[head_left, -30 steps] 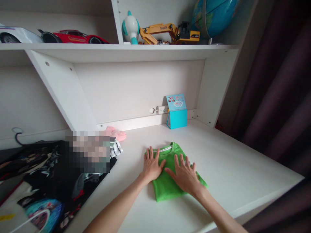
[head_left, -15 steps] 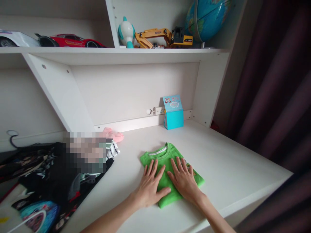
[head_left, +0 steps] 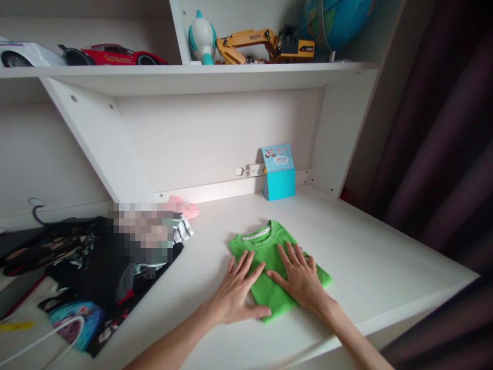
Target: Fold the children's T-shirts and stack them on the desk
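The left hand point(head_left: 234, 295) lies open with its fingers spread, partly over the left edge of a folded green T-shirt point(head_left: 265, 257). The right hand point(head_left: 298, 280) lies flat and wide on the shirt's right side; neither hand grips. The T-shirt sits on the white table point(head_left: 365, 257), collar away from the person, and the print on its neck tape point(head_left: 256, 234) is too small to read. To the left, a pixelated patch point(head_left: 140, 231) hides part of a clothes pile on a black printed garment point(head_left: 96, 277), with striped cloth point(head_left: 182, 229) and pink cloth point(head_left: 181, 207) at its edge. Farther back stands a blue picture card point(head_left: 279, 180). On the shelf point(head_left: 192, 72) above sit a toy excavator point(head_left: 265, 46), its lettering hard to make out, and a globe point(head_left: 337, 18) cut off by the frame.
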Action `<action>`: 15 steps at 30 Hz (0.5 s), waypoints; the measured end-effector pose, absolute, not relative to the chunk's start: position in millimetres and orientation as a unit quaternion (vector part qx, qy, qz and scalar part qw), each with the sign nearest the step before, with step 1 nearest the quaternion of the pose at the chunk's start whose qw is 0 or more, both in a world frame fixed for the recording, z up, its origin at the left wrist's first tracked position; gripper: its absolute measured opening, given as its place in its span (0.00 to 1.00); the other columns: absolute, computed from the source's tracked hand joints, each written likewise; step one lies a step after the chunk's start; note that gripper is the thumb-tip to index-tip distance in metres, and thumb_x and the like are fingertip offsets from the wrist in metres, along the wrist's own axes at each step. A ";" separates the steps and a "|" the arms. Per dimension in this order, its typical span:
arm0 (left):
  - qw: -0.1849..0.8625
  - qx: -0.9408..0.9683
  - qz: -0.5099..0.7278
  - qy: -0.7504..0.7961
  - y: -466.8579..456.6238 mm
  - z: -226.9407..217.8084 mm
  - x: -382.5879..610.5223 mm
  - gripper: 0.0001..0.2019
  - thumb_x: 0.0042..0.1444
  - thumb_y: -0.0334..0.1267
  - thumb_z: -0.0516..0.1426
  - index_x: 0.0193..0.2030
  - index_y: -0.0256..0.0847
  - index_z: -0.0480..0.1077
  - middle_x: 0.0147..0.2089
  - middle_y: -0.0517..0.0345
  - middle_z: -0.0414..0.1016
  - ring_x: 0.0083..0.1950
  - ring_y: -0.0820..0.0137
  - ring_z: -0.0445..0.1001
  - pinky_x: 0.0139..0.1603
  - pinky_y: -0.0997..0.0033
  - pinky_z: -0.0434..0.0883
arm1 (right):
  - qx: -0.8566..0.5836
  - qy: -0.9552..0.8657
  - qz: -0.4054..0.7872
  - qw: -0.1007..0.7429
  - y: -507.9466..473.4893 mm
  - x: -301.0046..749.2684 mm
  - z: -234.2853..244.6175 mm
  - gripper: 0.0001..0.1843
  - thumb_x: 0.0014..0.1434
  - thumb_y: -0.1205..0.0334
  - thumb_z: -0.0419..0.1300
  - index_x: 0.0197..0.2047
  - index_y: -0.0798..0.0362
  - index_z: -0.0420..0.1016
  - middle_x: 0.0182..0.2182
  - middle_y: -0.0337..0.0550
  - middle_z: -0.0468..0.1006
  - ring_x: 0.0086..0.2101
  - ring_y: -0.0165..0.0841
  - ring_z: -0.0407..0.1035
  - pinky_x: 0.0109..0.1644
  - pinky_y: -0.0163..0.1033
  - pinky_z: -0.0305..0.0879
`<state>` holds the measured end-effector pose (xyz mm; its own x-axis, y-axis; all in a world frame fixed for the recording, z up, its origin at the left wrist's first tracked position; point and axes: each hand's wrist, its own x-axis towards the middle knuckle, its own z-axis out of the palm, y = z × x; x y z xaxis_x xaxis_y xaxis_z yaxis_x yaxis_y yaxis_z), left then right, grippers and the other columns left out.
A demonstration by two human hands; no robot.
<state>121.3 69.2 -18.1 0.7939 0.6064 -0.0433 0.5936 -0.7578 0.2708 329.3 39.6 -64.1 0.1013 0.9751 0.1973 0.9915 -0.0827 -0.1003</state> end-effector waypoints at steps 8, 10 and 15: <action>0.127 0.939 0.017 0.319 73.8 -22.2 119.3 0.38 0.53 0.57 0.51 0.67 0.49 0.41 0.70 0.52 0.34 0.69 0.57 0.33 0.64 0.47 0.41 | -0.747 -0.659 0.023 0.083 40.6 492.3 -65.6 0.37 0.58 0.37 0.39 0.66 0.44 0.45 0.64 0.45 0.46 0.62 0.46 0.39 0.58 0.65 0.39; 0.127 0.940 0.021 0.317 74.5 -22.4 119.6 0.37 0.54 0.57 0.51 0.67 0.50 0.43 0.69 0.51 0.35 0.69 0.56 0.34 0.64 0.46 0.42 | -0.768 -0.635 0.028 0.073 40.1 530.9 -64.1 0.34 0.59 0.40 0.41 0.65 0.44 0.47 0.64 0.47 0.48 0.62 0.49 0.41 0.57 0.68 0.38; 0.125 0.939 0.022 0.320 74.3 -21.6 120.3 0.36 0.54 0.57 0.51 0.66 0.50 0.45 0.69 0.51 0.35 0.69 0.56 0.35 0.64 0.46 0.43 | -0.840 -0.537 -0.016 0.076 39.4 558.5 -74.1 0.35 0.58 0.39 0.40 0.63 0.47 0.55 0.62 0.53 0.52 0.60 0.53 0.45 0.55 0.66 0.44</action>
<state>120.3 74.3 -21.6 0.7943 0.6063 -0.0383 0.5952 -0.7641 0.2488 558.5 39.4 -74.1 0.4227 0.8997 0.1091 0.9046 -0.4116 -0.1112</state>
